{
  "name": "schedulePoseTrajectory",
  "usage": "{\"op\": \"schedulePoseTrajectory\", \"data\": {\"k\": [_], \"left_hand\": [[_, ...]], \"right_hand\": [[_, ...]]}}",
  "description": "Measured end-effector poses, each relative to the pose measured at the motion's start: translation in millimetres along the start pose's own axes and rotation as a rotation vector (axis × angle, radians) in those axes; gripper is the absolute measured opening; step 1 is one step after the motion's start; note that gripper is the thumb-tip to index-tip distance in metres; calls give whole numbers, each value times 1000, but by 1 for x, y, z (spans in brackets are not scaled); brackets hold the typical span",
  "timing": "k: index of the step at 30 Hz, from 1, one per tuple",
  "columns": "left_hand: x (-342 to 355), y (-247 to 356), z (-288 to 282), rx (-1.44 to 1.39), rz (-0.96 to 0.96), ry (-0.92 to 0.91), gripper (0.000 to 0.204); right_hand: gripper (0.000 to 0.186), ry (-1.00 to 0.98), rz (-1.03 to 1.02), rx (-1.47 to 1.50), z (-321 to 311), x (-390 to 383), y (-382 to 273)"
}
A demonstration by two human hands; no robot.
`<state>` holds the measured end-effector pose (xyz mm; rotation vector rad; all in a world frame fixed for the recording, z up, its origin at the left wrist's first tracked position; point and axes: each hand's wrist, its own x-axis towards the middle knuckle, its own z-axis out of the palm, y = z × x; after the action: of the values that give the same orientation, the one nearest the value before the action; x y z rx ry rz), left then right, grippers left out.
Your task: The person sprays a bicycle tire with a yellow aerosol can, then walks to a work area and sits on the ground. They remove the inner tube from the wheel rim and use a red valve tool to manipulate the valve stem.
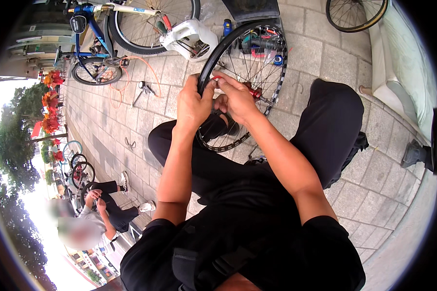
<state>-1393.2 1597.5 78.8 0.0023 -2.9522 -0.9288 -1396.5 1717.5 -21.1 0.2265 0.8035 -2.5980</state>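
Note:
A bicycle wheel [282, 62] stands tilted between my bent legs. Its black tyre [222, 47] is seen along the upper left side, while the rim's row of markings shows on the right. My left hand [192, 107] is wrapped round the tyre and rim at the wheel's left side, thumb on the inner edge. Close against it, my right hand [239, 101] is closed at the same spot, pinching a small red piece [216, 77] whose kind is mostly hidden by the fingers. A red hub [252, 91] sits at the centre of the spokes.
Behind the wheel lie tools and a blue tape measure [278, 60]. A white plastic container with tools [192, 40] stands beyond it. A blue bicycle [96, 34], an orange hose [153, 72] and a floor pump-like tool [143, 87] are to the left. A seated person [114, 208] is lower left.

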Motion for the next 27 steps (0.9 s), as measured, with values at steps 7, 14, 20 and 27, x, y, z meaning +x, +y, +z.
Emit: {"op": "schedulePoseTrajectory", "data": {"k": [7,14,20,27], "left_hand": [[-10,-6,14,-4,253,69,29],[-21,3,9,-112,260,31,34],[-34,6,11,-120,284,84,30],[-42,5,11,-28,174,113,28]], "right_hand": [[34,-74,155,318,-11,-7,-7],[21,-79,115,279,-14,-7,-13],[24,-107,394,193,-27,1,-29],[28,-266,238,193,-35,-20,-21]]}}
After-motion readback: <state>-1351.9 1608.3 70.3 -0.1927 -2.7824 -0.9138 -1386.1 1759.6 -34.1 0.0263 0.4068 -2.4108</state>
